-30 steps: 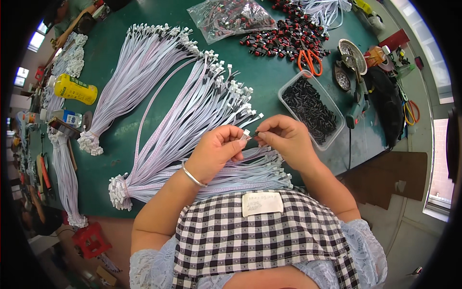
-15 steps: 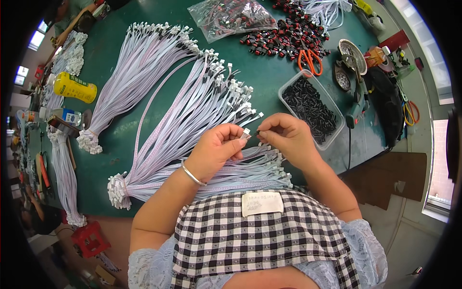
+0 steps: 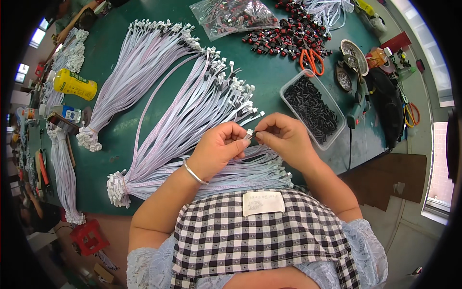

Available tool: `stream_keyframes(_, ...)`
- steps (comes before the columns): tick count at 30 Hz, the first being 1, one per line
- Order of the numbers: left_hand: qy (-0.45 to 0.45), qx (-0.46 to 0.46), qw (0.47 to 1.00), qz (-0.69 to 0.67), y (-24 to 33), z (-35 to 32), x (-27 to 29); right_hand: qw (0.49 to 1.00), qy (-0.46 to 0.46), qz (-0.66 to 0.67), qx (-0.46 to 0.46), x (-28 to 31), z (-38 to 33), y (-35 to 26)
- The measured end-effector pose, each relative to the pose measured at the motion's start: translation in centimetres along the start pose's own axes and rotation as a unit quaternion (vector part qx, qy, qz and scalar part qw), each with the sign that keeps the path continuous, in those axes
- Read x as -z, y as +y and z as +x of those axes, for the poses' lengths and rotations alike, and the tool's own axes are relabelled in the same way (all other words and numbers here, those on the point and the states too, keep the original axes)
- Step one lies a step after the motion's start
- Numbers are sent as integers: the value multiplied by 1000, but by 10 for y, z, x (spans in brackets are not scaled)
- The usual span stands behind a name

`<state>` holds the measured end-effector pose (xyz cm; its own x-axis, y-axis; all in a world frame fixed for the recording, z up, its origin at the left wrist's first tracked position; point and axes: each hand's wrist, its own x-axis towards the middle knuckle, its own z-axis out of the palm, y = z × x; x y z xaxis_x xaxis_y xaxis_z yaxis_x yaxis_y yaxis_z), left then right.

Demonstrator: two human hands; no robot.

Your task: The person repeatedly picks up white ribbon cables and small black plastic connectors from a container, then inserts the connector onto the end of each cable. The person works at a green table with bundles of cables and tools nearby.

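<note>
My left hand [image 3: 216, 148] is closed in a pinch on a flat cable's white connector [image 3: 249, 133], whose mouth points up. Close against it, my right hand [image 3: 285, 138] pinches at the connector's side; a small black sleeve [image 3: 254, 135] shows as a dark speck at those fingertips, mostly hidden. Beneath both hands lies a tied bundle of pale flat cables [image 3: 231, 179] with white ends. Beyond them fans a second part of the bundle [image 3: 178, 113], many of its connectors carrying black pieces. Right of my right hand, a clear plastic tub [image 3: 342, 126] holds many short black tubes [image 3: 312, 107].
Another cable bundle [image 3: 137, 72] lies at the far left, near a yellow bottle [image 3: 74, 85]. Orange-handled scissors [image 3: 312, 62] rest by a heap of red-and-black connectors [image 3: 284, 41] and a clear bag [image 3: 233, 17]. A green corded tool [image 3: 357, 108] lies right of the tub.
My right fingertips have closed in on the white connector, and the gap between the two hands has narrowed. The black piece is now less visible. The view has shifted slightly.
</note>
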<state>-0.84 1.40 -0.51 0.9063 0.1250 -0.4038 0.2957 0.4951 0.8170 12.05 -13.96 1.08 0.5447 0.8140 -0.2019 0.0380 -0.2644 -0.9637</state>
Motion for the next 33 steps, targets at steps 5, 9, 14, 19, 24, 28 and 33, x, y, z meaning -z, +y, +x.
stream_keyframes(5,-5,0,1000,11,0,1,1,1000,24,-8,13,-1,-2,-2)
stream_keyframes(9,7,5,1000,17,2,-1,-2,998,18,-57,30,1,-2,-10)
stream_keyframes(14,34,-41,995,89,8,-5,-7,996,-18,90,-9,1,-4,-2)
stream_keyframes(19,58,-129,957,253,10,-10,-12,992,-44,116,-2,-6,-3,-9)
stream_keyframes(24,42,-155,910,382,26,-25,-9,994,-39,99,-3,-4,-1,-8)
stream_keyframes(28,55,-109,937,328,26,-28,-5,993,-40,112,0,-6,-1,-8)
stream_keyframes(33,94,-147,937,302,22,-27,-9,993,-64,101,2,-14,6,-9)
